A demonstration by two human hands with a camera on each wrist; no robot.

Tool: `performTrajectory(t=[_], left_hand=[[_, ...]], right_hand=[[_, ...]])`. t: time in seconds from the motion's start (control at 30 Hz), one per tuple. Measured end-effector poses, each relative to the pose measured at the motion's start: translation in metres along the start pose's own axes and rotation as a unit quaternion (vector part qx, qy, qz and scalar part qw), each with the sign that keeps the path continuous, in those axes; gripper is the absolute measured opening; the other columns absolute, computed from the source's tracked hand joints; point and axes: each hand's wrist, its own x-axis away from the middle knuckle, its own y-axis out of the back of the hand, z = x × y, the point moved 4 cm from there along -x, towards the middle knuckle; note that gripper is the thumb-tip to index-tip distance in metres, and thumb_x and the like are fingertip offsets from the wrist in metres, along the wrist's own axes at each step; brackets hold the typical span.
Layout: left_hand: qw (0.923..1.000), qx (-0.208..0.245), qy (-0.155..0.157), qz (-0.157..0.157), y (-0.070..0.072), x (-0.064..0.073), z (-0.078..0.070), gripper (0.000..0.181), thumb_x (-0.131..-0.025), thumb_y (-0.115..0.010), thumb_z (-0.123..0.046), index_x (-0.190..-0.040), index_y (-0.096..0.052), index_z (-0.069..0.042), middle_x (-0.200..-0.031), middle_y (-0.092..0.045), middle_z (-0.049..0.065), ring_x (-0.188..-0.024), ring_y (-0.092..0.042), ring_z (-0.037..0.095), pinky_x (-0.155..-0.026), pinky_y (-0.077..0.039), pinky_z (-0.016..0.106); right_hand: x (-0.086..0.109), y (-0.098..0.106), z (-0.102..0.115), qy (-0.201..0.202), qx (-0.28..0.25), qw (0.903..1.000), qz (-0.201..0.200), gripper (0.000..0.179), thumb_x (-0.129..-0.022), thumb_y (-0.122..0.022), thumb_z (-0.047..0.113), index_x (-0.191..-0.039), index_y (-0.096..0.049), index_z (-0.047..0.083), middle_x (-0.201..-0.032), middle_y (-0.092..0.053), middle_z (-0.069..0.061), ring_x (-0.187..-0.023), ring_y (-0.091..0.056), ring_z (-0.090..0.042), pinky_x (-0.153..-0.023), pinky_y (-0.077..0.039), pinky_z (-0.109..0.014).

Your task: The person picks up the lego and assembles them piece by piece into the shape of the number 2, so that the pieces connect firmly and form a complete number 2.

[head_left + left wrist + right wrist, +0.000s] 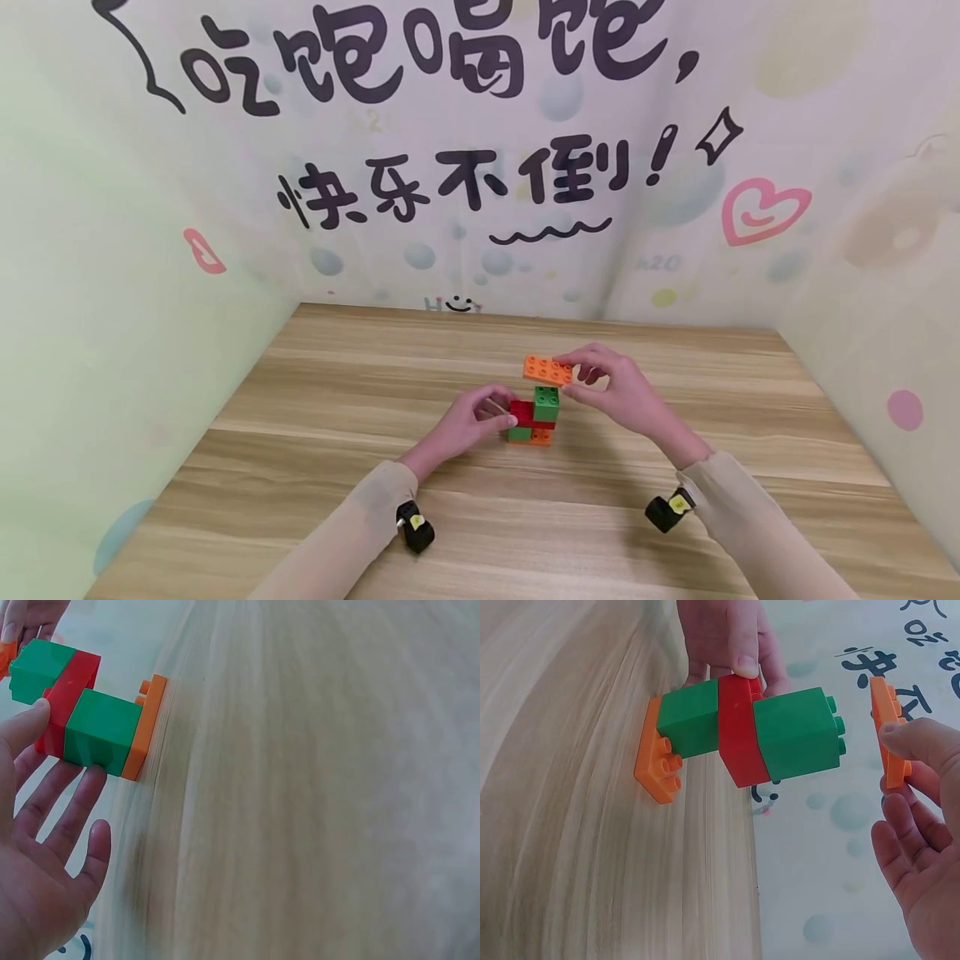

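Observation:
A small stack of toy bricks stands on the table: an orange base plate (651, 766), a green brick (103, 729), a red plate (740, 735), then another green brick (796, 733) with bare studs on top. My left hand (468, 423) steadies the stack from its left, thumb and fingers gripping the red plate. Above the top green brick, my right hand (618, 387) pinches a flat orange plate (546, 370) by its right end, between thumb and fingers. A visible gap separates this plate from the studs in the right wrist view.
The wood-grain table (337, 375) runs back to a wall (465, 250) printed with large black writing. Pale side walls (112, 292) border it left and right. A small black camera (416, 527) is strapped at each sleeve cuff.

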Motion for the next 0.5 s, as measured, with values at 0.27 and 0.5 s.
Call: performTrajectory(t=[0.27, 0.5], left_hand=[[1.0, -0.002, 0.001, 0.003, 0.0004, -0.0002, 0.0013, 0.034, -0.094, -0.068, -0.022, -0.124, -0.061, -0.008, -0.119, -0.068, 0.013, -0.105, -0.067, 0.024, -0.089, -0.054, 0.03], [0.9995, -0.013, -0.03, -0.002, 0.0009, 0.0002, 0.0013, 0.032, -0.094, -0.068, -0.024, -0.121, -0.062, -0.008, -0.116, -0.068, 0.013, -0.099, -0.067, 0.017, -0.085, -0.055, 0.028]], right_hand=[[0.0002, -0.0024, 0.0008, 0.013, -0.004, 0.9999, 0.009, 0.038, -0.085, -0.076, 0.008, -0.121, -0.07, 0.017, -0.108, -0.068, -0.001, -0.082, -0.055, -0.012, -0.077, -0.054, -0.028], [0.0008, -0.006, 0.0012, 0.012, -0.01, 0.9997, 0.017, 0.037, -0.086, -0.077, 0.015, -0.122, -0.07, 0.018, -0.11, -0.067, -0.001, -0.084, -0.055, -0.012, -0.077, -0.053, -0.027]])
